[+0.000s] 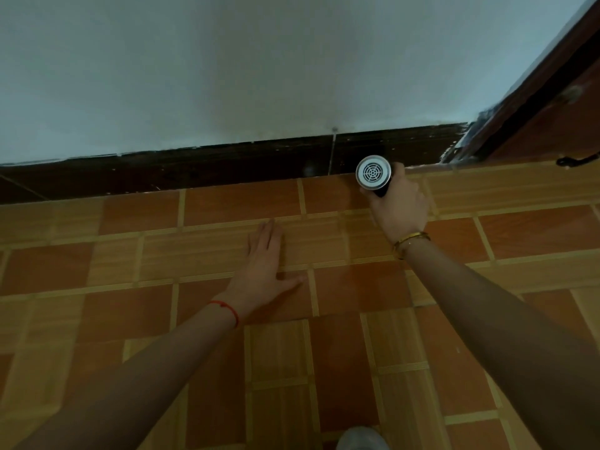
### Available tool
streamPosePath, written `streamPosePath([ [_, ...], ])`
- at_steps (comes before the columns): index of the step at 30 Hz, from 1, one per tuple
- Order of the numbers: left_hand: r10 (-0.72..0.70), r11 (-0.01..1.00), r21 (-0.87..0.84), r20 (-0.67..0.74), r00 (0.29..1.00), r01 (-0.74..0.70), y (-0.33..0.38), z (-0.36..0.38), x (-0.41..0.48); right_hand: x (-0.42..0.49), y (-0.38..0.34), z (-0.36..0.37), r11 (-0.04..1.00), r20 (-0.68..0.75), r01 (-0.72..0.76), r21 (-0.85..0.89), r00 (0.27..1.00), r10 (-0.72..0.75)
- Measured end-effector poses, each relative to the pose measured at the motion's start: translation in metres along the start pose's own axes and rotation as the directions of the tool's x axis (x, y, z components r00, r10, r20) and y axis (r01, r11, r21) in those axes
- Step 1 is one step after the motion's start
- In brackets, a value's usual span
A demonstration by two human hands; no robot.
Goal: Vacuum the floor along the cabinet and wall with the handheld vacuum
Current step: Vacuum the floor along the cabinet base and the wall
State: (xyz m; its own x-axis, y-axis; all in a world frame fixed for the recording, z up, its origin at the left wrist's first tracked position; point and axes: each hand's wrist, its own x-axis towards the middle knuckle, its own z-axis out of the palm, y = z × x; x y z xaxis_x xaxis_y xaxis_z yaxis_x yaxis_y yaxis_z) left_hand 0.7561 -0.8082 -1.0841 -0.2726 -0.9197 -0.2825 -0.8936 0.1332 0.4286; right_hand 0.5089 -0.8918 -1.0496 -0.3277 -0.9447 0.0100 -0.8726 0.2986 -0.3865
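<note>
– Why's the left hand [264,261] flat on the floor [201,336], fingers spread?
– Probably bracing. The right hand [401,207] is wrapped round the handheld vacuum [373,175], nose down by the baseboard [194,172], near the cabinet [558,118]

- This is looking like a room in a lived-in home, seen at floor level.
- An orange and tan wood-patterned tiled floor [227,203] is spreading across the lower view.
- A plain pale painted wall [259,66] is rising behind it, with a dark brown skirting strip [194,167] running along its foot.
- A reddish-brown wooden cabinet [558,118] is standing at the right, with a black metal handle [576,161] showing near its base.
</note>
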Motion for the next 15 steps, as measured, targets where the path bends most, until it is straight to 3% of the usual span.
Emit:
streamPosePath([
  [15, -0.260, 0.962, 0.063, -0.075, 0.963, 0.264, -0.081, -0.038, -0.076, -0.058, -0.087, 0.049, 0.948, 0.068, 0.317, -0.024, 0.947, -0.314],
])
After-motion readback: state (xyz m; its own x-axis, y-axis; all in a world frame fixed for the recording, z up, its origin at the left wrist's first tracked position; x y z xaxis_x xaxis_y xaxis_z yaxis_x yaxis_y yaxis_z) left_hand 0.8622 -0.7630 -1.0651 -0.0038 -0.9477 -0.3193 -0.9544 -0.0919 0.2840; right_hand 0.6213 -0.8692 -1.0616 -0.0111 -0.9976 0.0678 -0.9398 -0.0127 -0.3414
